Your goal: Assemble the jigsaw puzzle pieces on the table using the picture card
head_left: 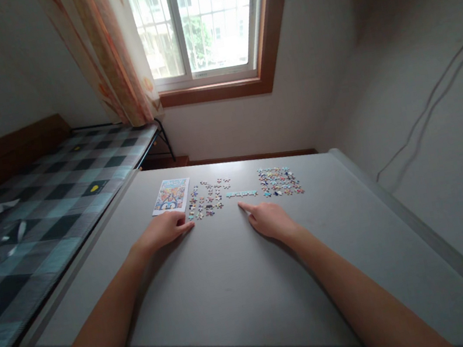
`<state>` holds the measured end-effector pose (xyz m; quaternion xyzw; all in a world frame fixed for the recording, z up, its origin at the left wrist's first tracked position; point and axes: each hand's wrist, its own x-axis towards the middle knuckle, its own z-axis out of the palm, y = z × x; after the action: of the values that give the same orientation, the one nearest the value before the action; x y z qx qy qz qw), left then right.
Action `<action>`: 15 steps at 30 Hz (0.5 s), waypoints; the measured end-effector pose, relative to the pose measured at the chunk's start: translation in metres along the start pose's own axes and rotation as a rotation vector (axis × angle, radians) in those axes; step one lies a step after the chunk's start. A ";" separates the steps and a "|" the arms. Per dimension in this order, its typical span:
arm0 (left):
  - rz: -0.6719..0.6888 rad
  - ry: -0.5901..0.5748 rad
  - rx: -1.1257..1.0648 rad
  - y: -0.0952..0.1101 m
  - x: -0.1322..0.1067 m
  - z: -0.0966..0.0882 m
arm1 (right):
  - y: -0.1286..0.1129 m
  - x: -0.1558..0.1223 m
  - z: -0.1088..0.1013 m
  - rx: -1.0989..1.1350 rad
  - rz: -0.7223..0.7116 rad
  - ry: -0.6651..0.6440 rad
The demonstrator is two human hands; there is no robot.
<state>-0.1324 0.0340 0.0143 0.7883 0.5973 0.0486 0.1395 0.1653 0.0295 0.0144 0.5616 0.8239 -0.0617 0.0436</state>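
Observation:
Both my hands rest on a grey table (231,280). My left hand (163,231) lies flat with fingers stretched toward a scatter of loose puzzle pieces (206,198). My right hand (268,219) has its index finger stretched out and the other fingers curled under, the fingertip just below a short joined strip of pieces (241,194). Neither hand holds anything that I can see. A second pile of pieces (279,181) lies to the right. A colourful reference picture card (170,195) lies left of the pieces.
A bed with a checked cover (54,203) runs along the table's left side, with papers on it. A window (197,22) with a curtain (109,52) is behind the table. A wall with cables (435,92) borders the right edge.

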 end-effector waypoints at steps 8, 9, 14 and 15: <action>-0.008 0.003 0.005 0.001 0.000 0.000 | 0.001 0.000 0.001 0.012 -0.011 0.034; -0.007 0.003 0.004 0.001 0.000 0.000 | 0.001 0.000 0.001 0.014 -0.011 0.035; -0.003 0.009 -0.006 0.001 -0.001 0.000 | 0.002 -0.001 -0.001 0.039 -0.019 0.042; -0.002 0.011 -0.010 0.001 -0.001 0.001 | 0.001 0.000 -0.002 0.045 -0.015 0.047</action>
<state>-0.1319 0.0329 0.0141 0.7868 0.5984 0.0559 0.1402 0.1665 0.0300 0.0163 0.5577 0.8272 -0.0675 0.0111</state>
